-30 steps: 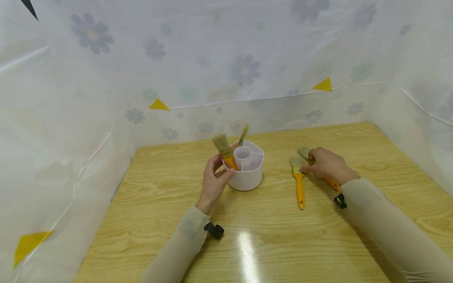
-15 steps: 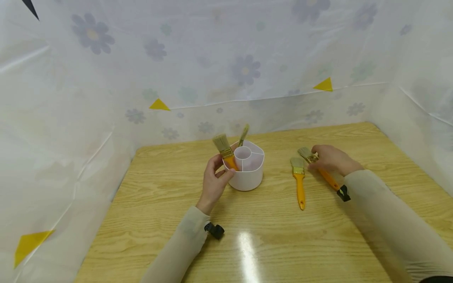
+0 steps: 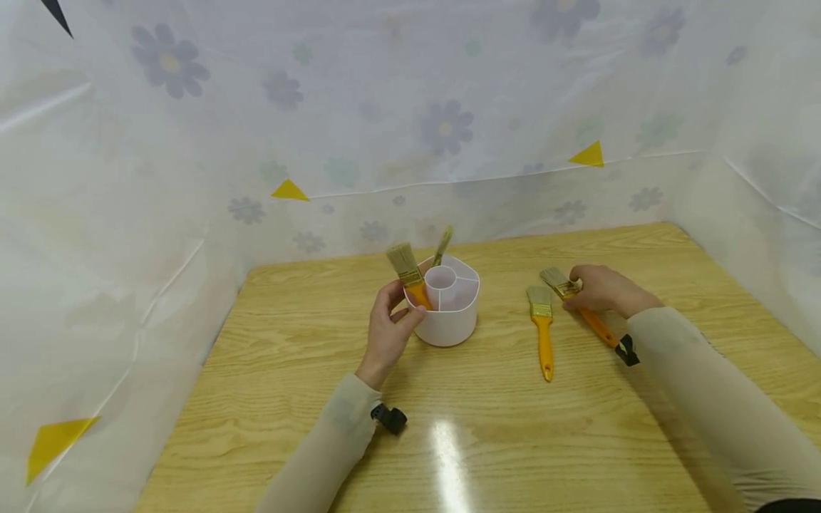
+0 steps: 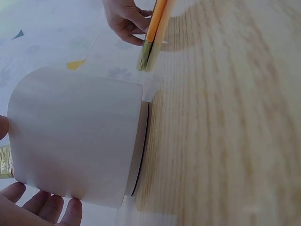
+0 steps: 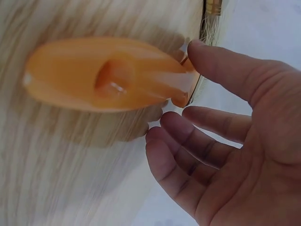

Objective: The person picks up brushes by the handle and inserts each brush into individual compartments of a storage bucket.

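Observation:
My left hand (image 3: 387, 335) grips the side of a white round organizer (image 3: 447, 329). Thumb and fingertips (image 4: 55, 205) press on its wall in the left wrist view. A wide paintbrush (image 3: 417, 291) leans bristles up in its left compartment; behind it stands a slimmer brush (image 3: 442, 244). At the right, my right hand (image 3: 606, 288) pinches another paintbrush (image 3: 595, 326) across its metal band, thumb on one edge and fingertips on the other. That brush lies slanted, its orange handle (image 5: 70, 75) toward me. Left of it lies a similar paintbrush (image 3: 544, 342), bristles pointing away.
All of this stands on a wood-grain table (image 3: 288, 427). A flowered white sheet (image 3: 385, 107) hangs behind the table and along both sides, with yellow triangles (image 3: 290, 190) on it. Each wrist wears a dark strap with a camera (image 3: 389, 418).
My right hand has shifted slightly right and back along the slanted brush, uncovering more of its metal band and handle. The left hand, organizer and brushes stay in place.

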`<state>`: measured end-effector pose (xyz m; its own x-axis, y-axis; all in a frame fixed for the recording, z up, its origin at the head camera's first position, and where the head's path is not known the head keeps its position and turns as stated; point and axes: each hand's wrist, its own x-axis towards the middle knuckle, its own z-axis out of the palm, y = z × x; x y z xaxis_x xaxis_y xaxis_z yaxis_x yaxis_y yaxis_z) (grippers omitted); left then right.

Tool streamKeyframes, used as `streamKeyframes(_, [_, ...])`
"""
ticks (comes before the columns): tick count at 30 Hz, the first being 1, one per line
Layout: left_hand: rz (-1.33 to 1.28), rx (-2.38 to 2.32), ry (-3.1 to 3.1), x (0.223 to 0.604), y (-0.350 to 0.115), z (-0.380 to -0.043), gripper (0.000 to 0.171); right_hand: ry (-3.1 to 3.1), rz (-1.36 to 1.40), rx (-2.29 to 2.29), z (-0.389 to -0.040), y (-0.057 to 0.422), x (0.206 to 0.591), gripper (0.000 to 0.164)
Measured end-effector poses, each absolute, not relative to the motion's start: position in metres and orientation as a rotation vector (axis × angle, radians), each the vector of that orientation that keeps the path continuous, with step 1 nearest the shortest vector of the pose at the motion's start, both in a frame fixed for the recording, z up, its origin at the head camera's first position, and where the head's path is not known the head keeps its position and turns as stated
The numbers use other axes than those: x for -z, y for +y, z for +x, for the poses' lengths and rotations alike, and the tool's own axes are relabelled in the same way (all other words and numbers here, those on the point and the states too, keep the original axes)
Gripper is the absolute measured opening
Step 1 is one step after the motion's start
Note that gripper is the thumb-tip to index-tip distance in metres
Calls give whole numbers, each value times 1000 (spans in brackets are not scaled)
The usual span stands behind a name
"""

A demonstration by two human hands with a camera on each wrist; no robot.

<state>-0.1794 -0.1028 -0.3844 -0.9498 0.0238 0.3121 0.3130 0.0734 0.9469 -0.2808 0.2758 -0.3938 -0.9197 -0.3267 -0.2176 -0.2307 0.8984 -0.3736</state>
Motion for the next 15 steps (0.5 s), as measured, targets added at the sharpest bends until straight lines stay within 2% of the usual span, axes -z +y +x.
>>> streamKeyframes(15, [-330, 1974, -2134, 384, -103, -179, 53, 2783, -386, 486, -285, 276, 400, 61])
